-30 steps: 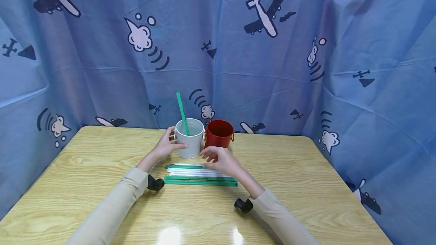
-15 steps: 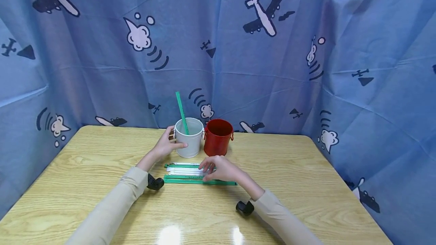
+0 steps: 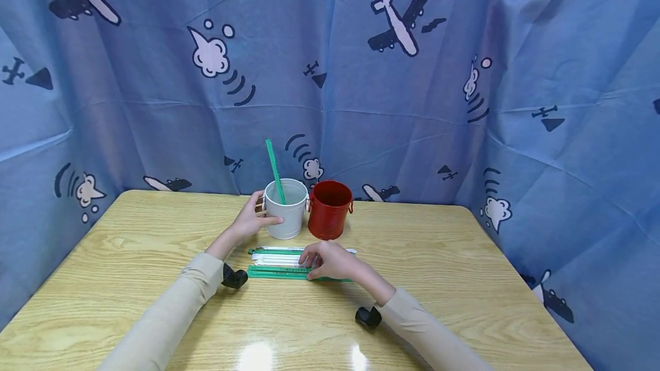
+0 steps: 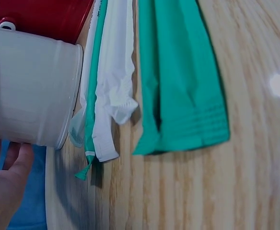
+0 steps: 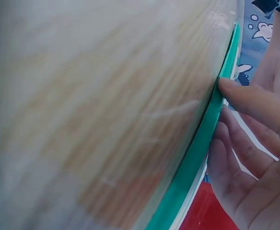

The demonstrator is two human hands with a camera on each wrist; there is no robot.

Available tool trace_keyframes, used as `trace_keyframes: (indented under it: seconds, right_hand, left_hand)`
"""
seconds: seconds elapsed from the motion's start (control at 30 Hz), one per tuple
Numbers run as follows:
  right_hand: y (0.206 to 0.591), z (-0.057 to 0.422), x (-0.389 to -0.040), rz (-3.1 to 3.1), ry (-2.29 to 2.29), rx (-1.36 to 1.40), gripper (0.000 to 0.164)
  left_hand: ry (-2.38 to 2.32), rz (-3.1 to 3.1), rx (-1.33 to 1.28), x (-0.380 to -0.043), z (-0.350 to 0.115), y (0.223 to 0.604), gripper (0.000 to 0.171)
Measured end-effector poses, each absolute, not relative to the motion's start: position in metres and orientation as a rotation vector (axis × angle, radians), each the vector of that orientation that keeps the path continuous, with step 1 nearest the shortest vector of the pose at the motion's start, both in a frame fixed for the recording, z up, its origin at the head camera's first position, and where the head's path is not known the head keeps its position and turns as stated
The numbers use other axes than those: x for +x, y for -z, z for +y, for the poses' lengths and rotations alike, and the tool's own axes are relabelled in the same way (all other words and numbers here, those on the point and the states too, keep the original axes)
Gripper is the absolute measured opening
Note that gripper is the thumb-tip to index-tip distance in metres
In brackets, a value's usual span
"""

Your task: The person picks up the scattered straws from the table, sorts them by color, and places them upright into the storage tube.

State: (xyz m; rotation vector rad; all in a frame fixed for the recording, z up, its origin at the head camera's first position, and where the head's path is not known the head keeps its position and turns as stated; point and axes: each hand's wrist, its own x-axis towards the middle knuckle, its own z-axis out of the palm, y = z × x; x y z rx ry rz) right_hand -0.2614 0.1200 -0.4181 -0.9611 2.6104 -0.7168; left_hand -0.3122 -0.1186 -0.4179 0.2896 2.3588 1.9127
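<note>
Head view: the left hand (image 3: 252, 220) is gripping the white bucket (image 3: 290, 223); the right hand (image 3: 334, 261) is touching green packets (image 3: 275, 275), whether pinching I cannot tell

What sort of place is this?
Probably a small staged recording corner: a plane-printed blue curtain hangs behind and beside a wooden table, with black wrist-worn devices in view.

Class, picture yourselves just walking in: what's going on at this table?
A person's left hand holds a white bucket, in which one green wrapped stick leans. Their right hand is at the green and white wrapped sticks lying in front, touching a green one on the near side. A red bucket stands beside the white one.
</note>
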Motion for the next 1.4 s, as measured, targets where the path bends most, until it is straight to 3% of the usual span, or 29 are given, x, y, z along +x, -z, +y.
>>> trace_keyframes:
  seconds: [0.53,0.9,1.4]
  right_hand:
    - [0.414,0.115,-0.263,2.608,0.657,-0.963,0.022]
    - [0.415,0.114,-0.266,2.604,0.653,-0.973,0.021]
    - [0.401,0.122,-0.268,2.61,0.668,-0.961,0.019]
  left_hand:
    - [-1.915,2.344,0.313,-0.295,-0.115,0.4,0.079]
    - [-1.936,2.338,0.312,-0.32,-0.12,0.425,0.084]
    - [-1.938,2.365,0.326,-0.324,-0.12,0.436,0.084]
